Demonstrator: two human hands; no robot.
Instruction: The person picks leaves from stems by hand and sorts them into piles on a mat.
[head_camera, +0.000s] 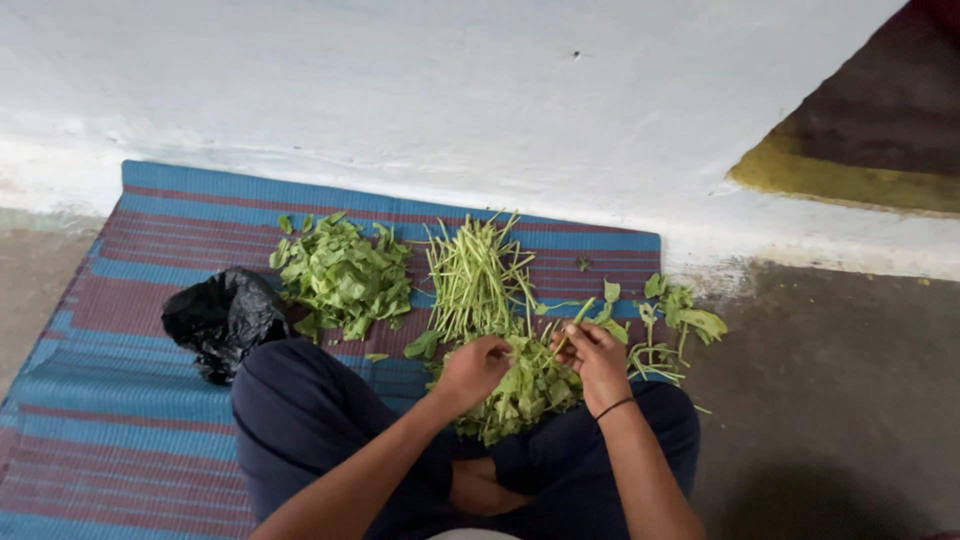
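I sit cross-legged on a striped blue and maroon mat (120, 420). My right hand (596, 358) pinches a thin green stalk (578, 318) with leaves at its top. My left hand (474, 368) is curled over a bunch of leafy greens (525, 392) lying in my lap, fingers closed on its leaves. Beyond my hands lies a pile of bare green stems (478, 275). To the left of it sits a heap of picked leaves (342, 275).
A crumpled black plastic bag (222, 318) lies by my left knee. More leafy stalks (672, 325) rest at the mat's right edge. A white wall base (480, 110) runs behind the mat. Bare dark floor (840, 400) spreads to the right.
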